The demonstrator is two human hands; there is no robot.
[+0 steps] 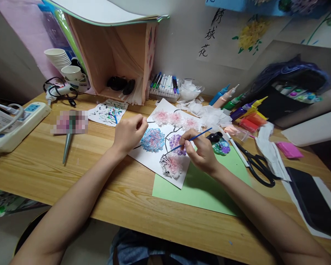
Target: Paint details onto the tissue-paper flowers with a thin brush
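Note:
A white sheet [143, 162] with tissue-like flowers and black painted branches lies tilted on the table. My right hand [198, 149] is closed round a thin blue paintbrush [204, 133], its tip at the upper left of the pink flower with black strokes [171, 165]. My left hand [131, 134] is curled at the sheet's left edge, beside the blue-and-pink flower [152, 140]; a short blue stick [115, 117] shows beyond it, and what the fingers hold, if anything, is hidden. A purple flower [176, 144] lies partly behind my right hand.
Green paper [209, 187] lies under the sheet's right side. Scissors [260, 165], a white pen [238, 151] and a paint-smeared palette [222, 146] are at right. Behind are torn tissue [209, 114], paint bottles [220, 96] and markers [165, 84]. A power strip [30, 117] is at left.

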